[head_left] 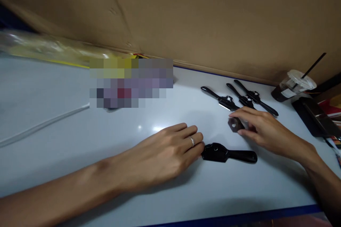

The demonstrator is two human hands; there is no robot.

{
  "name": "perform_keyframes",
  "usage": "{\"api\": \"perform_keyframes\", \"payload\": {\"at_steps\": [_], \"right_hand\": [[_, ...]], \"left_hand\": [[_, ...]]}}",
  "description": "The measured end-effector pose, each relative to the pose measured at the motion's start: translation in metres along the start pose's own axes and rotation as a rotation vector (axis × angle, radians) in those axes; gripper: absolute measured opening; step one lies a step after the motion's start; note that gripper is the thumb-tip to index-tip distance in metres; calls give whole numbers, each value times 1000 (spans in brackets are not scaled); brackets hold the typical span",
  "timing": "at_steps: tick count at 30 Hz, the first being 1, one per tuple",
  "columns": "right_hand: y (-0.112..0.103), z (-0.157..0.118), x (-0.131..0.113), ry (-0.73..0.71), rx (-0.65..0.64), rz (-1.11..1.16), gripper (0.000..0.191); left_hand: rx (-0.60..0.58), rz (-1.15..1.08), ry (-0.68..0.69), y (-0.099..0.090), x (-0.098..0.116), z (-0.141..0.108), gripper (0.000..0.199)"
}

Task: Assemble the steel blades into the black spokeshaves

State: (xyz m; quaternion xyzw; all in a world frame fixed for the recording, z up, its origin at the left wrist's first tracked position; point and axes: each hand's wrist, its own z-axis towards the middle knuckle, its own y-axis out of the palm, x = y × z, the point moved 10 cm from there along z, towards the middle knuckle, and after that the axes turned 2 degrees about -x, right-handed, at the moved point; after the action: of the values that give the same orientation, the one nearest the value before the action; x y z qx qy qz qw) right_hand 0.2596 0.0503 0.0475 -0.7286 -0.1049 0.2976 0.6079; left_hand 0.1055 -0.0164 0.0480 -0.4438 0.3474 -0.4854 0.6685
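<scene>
A black spokeshave body (215,152) lies on the pale tabletop in front of me, one handle pointing right. My left hand (177,147), with a ring on one finger, is closed around its other handle, which the fingers hide. Between the thumb and fingertips of my right hand (257,124) is a small dark metal plate (234,125) with a hole through it. It is held just beyond the spokeshave body, apart from it. Behind my right hand lie three more black spokeshaves: one on the left (225,100), one in the middle (243,99) and one on the right (255,96).
A lidded plastic cup (291,85) with a dark drink and straw stands at the back right, beside a black flat case (315,117). A pixelated area (133,85) covers something at the back left. A white cable (45,126) crosses the left side. Cardboard (199,21) walls the back.
</scene>
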Motion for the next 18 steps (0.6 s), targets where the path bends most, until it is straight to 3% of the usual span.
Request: {"api": "perform_keyframes", "payload": {"at_steps": [5, 9, 14, 18], "right_hand": [[4, -2, 13, 172, -44, 39, 41], [-8, -3, 7, 161, 42, -6, 5], [-27, -7, -8, 132, 208, 174, 16], [-16, -4, -9, 201, 224, 480, 21]], "left_hand": [[-5, -27, -15, 0, -1, 1, 23], [-27, -39, -18, 0, -2, 1, 25], [-53, -20, -2, 1, -2, 0, 19], [-43, 30, 29, 1, 0, 0, 16]]}}
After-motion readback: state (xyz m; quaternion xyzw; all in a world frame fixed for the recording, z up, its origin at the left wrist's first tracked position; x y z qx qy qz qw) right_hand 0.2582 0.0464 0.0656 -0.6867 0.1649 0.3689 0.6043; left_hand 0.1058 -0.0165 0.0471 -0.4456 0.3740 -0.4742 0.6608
